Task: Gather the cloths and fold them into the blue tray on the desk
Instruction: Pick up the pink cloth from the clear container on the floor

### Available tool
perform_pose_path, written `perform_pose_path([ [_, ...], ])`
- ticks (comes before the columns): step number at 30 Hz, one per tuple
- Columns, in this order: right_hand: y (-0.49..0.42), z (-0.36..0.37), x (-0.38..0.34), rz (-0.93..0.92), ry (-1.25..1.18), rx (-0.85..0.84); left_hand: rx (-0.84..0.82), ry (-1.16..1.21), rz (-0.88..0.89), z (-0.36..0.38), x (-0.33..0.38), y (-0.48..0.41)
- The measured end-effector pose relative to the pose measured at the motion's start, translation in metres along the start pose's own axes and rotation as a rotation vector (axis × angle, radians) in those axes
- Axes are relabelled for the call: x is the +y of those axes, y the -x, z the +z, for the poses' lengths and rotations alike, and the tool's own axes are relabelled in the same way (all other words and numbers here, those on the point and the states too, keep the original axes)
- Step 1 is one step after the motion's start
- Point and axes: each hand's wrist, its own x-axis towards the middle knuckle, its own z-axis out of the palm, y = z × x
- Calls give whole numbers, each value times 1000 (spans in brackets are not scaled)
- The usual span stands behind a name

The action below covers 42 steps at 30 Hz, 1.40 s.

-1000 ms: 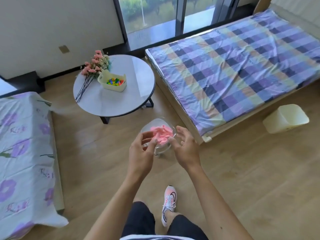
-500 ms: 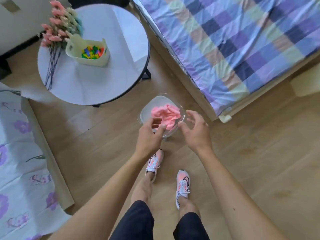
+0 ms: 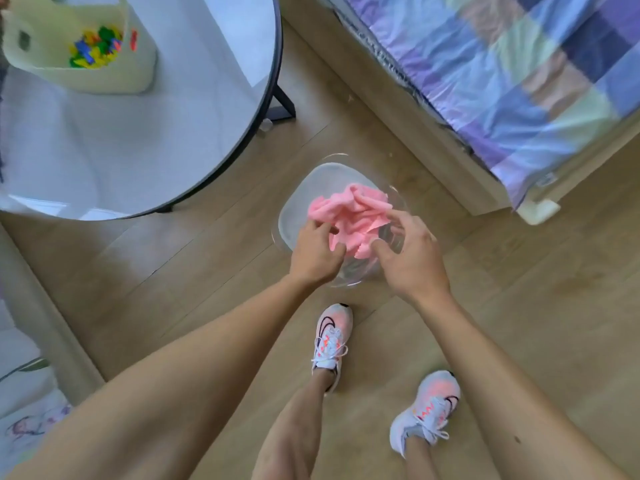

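A crumpled pink cloth [image 3: 349,216] lies in a clear bowl [image 3: 298,199] on the wooden floor, between a round table and a bed. My left hand [image 3: 313,252] is at the cloth's left side, with its fingers curled into the fabric. At the cloth's right edge my right hand [image 3: 412,258] hovers over the bowl, its fingers spread and its fingertips touching the fabric. No blue tray or desk is in view.
A round white table [image 3: 138,133] at the upper left holds a pale basket [image 3: 79,46] of coloured pieces. A bed with a checked cover [image 3: 519,81] fills the upper right. My two shoes [image 3: 330,337] stand just behind the bowl. A floral sheet [image 3: 20,410] shows at the lower left.
I have bent down closer to the bowl. Both hands dropped from above it onto the pink cloth, and the left hand's fingers have curled into the fabric.
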Motion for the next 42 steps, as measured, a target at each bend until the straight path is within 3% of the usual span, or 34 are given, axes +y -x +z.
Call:
perform_pose_path([
  [4,-18,24,22,8,-5,-16,-6,-189,54,28,-30,-52],
  [7,-25,33,39,14,-13,-13,-130,-354,-45,44,-46,-85],
  [12,-28,32,63,46,17,-1,-233,-468,-42,60,-51,-111],
  [16,-25,27,66,57,24,-9,-153,-444,5,48,-47,-107],
  [20,-21,19,53,62,-1,-5,-72,-254,84,19,-27,-80],
  [27,8,-21,17,36,4,-34,-108,-15,241,-51,43,22],
  [33,63,-102,-33,-49,-78,-92,-115,132,387,-114,144,129],
  [38,131,-181,-69,-150,-145,18,-109,136,525,-147,243,218],
  [42,192,-254,-85,-111,-201,166,-108,163,637,-160,319,282],
])
